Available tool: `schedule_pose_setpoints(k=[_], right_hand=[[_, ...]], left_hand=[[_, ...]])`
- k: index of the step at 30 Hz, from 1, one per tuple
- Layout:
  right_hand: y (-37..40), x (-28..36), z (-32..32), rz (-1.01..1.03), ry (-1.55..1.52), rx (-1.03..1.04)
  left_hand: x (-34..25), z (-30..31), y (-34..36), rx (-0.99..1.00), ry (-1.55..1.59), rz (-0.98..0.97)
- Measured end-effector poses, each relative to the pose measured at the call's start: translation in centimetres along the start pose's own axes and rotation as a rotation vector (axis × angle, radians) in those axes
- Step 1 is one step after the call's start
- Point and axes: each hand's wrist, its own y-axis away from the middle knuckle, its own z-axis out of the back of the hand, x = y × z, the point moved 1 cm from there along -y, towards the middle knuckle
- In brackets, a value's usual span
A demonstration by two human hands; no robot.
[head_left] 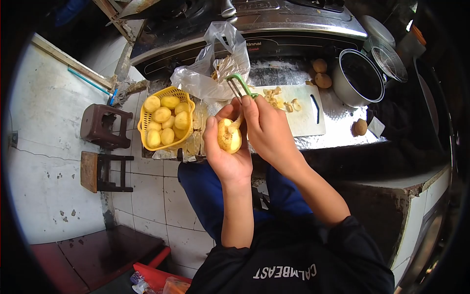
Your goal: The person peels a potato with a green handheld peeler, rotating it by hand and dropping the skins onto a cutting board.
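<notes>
In my left hand [230, 164] rests a partly peeled potato [229, 139], with brown skin left on part of it. My right hand [271, 130] grips a green-handled peeler [237, 84], held just above and to the right of the potato. A strip of peel hangs by the potato near my right fingers. Behind my hands lies a white cutting board [308, 115] with peel scraps [280, 99] on it. To the left, a yellow basket [142, 128] holds several peeled potatoes [161, 115].
A clear plastic bag [227, 44] with peelings stands behind the basket. Unpeeled potatoes [323, 81] lie beside a metal pot [350, 100], and another potato [360, 127] sits nearer. A Rinnai stove [293, 24] spans the back. Stools [100, 126] stand at left.
</notes>
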Motion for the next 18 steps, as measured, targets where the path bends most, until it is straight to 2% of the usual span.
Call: schedule_pose_setpoints(k=[2,3,6,8,10,11,12,15,18], right_hand=[[-0.2,-0.6,-0.5,-0.193,-0.505,-0.024],[-0.2,-0.4,-0.4,-0.266,-0.418,-0.01],[-0.5,-2.3,-1.2,-0.208,-0.439,-0.02],[-0.9,-3.9,-0.4,-0.233,-0.367,0.042],[-1.4,-4.7,0.5,-0.487,-0.545,0.096],[-1.6,-5.5,0.7,-0.536,-0.625,0.101],[-1.6,-5.3,0.7,-0.536,-0.626,0.102],[-1.2,-4.4,0.7,-0.308,-0.329,0.17],[-0.7,-5.7,-0.8,-0.284,-0.34,0.18]], left_hand=[[0.6,0.6,-1.0,0.04,-0.088,0.05],[0.8,0.9,-1.4,0.035,-0.087,0.052],[1.6,1.1,-2.8,-0.008,0.063,0.112],[1.7,1.9,-3.5,0.009,0.064,0.119],[1.8,2.6,-4.5,0.051,0.149,0.152],[1.8,3.1,-5.0,0.064,0.161,0.155],[1.9,3.1,-5.0,0.064,0.16,0.154],[2.5,2.9,-5.1,0.014,0.064,0.114],[2.7,2.8,-5.3,0.001,0.04,0.143]])
